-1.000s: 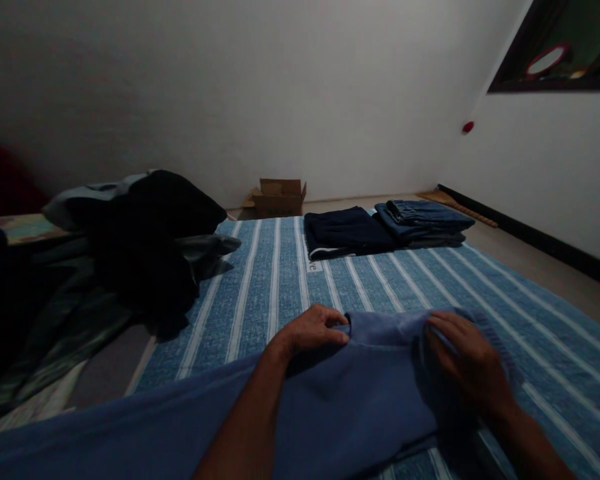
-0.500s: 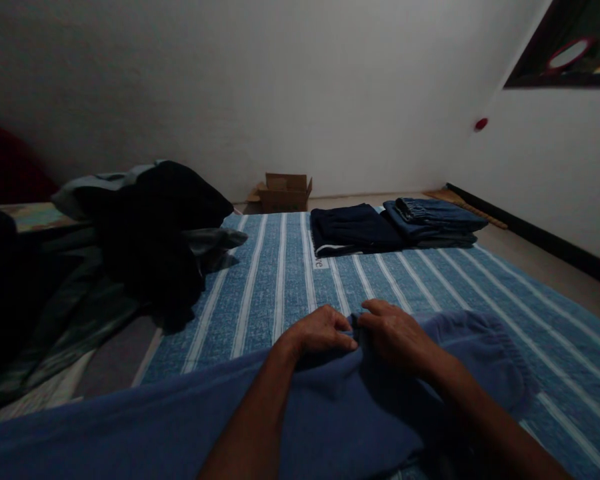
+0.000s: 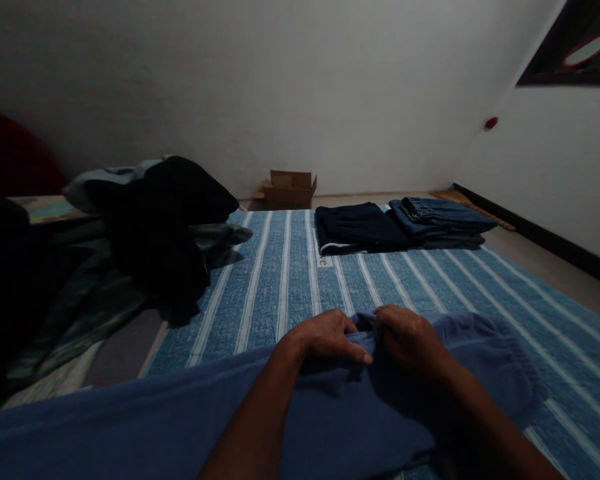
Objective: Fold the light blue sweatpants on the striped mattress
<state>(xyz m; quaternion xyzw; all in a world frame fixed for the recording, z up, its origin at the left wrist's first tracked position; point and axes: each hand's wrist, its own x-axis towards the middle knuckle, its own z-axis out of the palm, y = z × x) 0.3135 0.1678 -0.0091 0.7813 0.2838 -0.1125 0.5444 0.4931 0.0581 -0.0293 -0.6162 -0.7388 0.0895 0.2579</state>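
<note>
A blue fleece garment (image 3: pixel 490 370) lies across the near part of a blue and white striped mat (image 3: pixel 280 280). Its elastic waistband curves round at the right. My left hand (image 3: pixel 330 337) and my right hand (image 3: pixel 410 337) sit side by side at the garment's far edge. Both pinch the cloth, fingers closed on it, thumbs almost touching.
Folded dark navy clothes (image 3: pixel 357 228) and folded blue jeans (image 3: pixel 443 220) lie at the mat's far end. A heap of dark unfolded clothes (image 3: pixel 165 220) spreads over the left side. A small cardboard box (image 3: pixel 290 189) stands by the back wall. Bare floor runs along the right.
My right hand slid left along the garment's edge, from its right side to beside my left hand. The view drifted slightly left.
</note>
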